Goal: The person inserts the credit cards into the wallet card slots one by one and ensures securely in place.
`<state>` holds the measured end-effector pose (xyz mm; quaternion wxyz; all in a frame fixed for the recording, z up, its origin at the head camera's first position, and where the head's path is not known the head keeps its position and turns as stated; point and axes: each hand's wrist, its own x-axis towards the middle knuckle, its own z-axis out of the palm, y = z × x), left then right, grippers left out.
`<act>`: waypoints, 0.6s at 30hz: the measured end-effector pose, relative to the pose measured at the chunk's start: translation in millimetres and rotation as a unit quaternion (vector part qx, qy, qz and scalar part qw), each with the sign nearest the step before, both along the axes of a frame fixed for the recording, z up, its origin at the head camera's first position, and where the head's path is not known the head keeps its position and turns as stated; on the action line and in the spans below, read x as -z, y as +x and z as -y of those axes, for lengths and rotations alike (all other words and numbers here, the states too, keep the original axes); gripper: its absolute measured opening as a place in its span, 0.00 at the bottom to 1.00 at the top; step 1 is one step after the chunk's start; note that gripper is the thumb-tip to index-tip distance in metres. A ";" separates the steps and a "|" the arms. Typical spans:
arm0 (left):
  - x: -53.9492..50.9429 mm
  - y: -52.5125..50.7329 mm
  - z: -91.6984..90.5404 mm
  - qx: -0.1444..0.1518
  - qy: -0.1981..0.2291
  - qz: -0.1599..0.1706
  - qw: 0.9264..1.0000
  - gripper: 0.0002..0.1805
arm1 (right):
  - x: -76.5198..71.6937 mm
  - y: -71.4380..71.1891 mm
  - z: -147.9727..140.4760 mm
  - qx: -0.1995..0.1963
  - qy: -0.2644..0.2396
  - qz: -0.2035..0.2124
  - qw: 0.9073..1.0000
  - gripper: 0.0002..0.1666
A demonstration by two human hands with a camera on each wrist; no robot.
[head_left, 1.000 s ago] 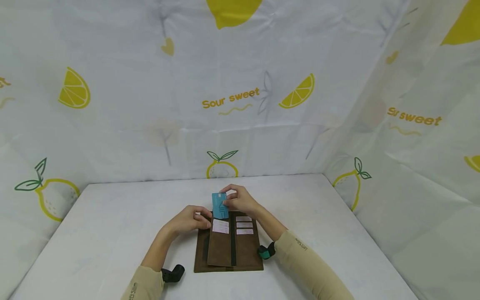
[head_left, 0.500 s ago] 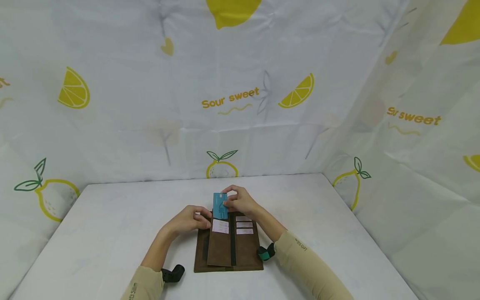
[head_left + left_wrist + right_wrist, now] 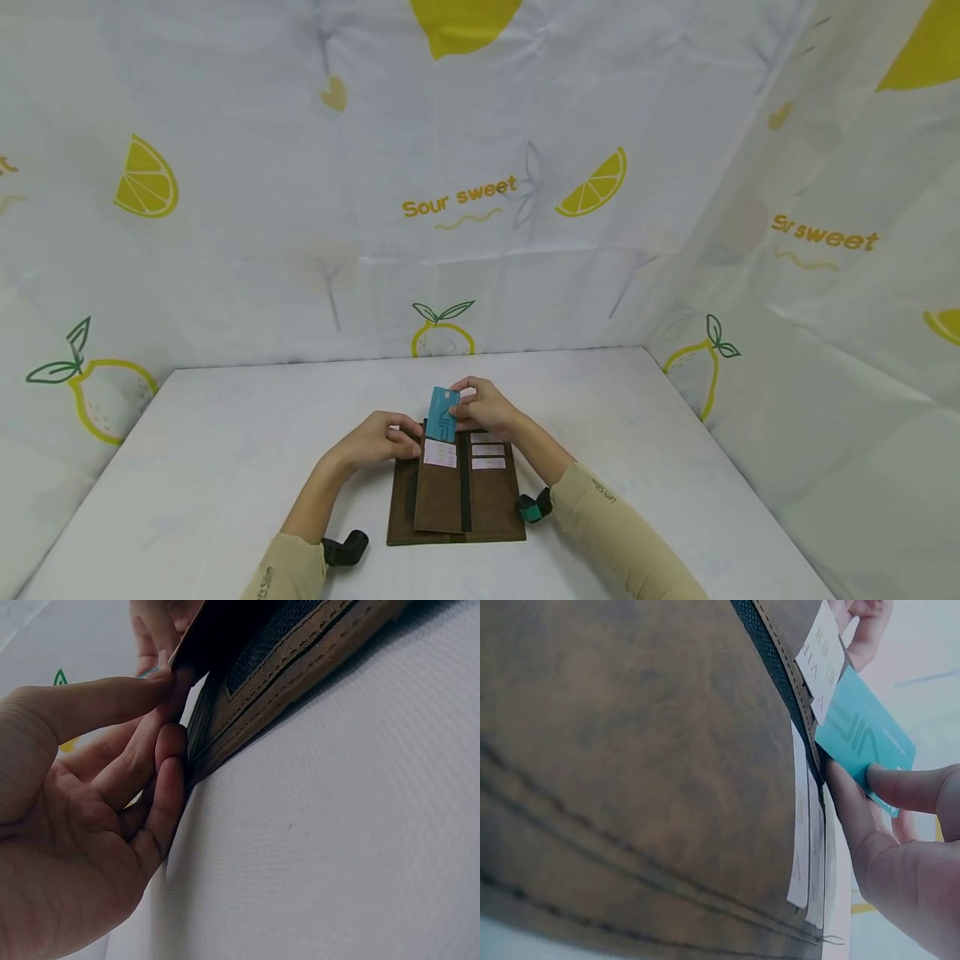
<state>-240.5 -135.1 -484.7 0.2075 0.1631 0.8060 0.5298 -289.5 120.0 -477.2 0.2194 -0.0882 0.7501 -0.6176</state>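
Note:
A brown wallet point(image 3: 438, 500) lies opened out on the table, its inner flap lifted a little at the left. My left hand point(image 3: 382, 439) pinches the upper left edge of that flap between thumb and fingers, as the left wrist view shows. With thumb and fingers my right hand point(image 3: 487, 408) pinches a blue card point(image 3: 442, 414) by its right side. The card leans slightly right, and its lower end is at the top of the left card slots. White cards point(image 3: 440, 453) sit in these slots. More white cards point(image 3: 489, 450) fill the slots on the right.
The white table point(image 3: 247, 467) spreads around the wallet on all sides. Behind it hangs a white curtain point(image 3: 262, 275) printed with lemons, and another panel closes off the right. Each wrist bears a dark camera band point(image 3: 347, 548).
My right hand has shifted slightly down and right, tilting the top of the blue card to the right. The left hand and the wallet stay in place.

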 end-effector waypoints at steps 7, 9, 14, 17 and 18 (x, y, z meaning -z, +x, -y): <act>0.5 0.4 -0.8 0.000 0.004 -0.001 1.000 0.16 | -2.1 1.4 -2.5 -0.006 -0.002 0.018 1.000 0.21; 0.2 0.7 -0.3 -0.001 0.003 -0.001 1.000 0.16 | -2.3 0.8 -3.1 -0.009 0.001 0.014 1.000 0.21; 0.4 0.9 0.7 -0.001 0.000 -0.003 1.000 0.16 | -1.8 -0.4 -6.8 -0.016 0.032 -0.049 0.998 0.21; 0.2 0.3 0.2 0.000 0.000 -0.003 1.000 0.16 | -1.4 -0.2 -10.1 -0.012 0.034 -0.076 0.996 0.20; 0.0 0.0 0.0 0.000 -0.001 -0.004 1.000 0.17 | -1.2 -0.2 -11.0 -0.010 0.028 -0.077 0.997 0.20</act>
